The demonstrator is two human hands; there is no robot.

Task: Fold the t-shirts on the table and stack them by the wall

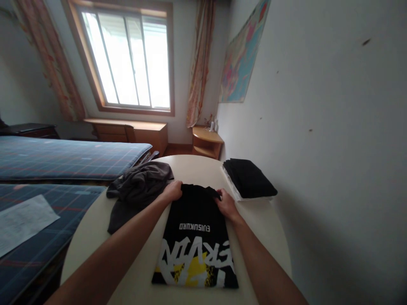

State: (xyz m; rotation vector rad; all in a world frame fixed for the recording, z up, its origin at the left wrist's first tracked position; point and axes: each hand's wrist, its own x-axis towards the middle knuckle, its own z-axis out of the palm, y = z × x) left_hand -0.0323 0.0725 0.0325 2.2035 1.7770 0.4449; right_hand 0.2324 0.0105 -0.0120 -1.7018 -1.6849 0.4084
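Observation:
A black T-shirt [199, 212] with white lettering and a yellow print lies in a narrow folded strip on the round cream table [190, 165], its print upside down to me. At its far left corner, my left hand [173, 191] is closed on the cloth. My right hand [227, 205] pinches the far right corner, fingers partly hidden by the edge. A crumpled dark grey garment [143, 182] rests just left of my left hand. Beyond my right hand sits a stack of folded clothes [249, 178], black on top with white beneath.
Two beds with blue plaid mattresses [70, 156] stand to the left, one with a sheet of paper [25, 220] on it. The white wall [333, 169] runs close along the table's right side. A wooden desk [146, 131] and a corner shelf [206, 135] stand near the window.

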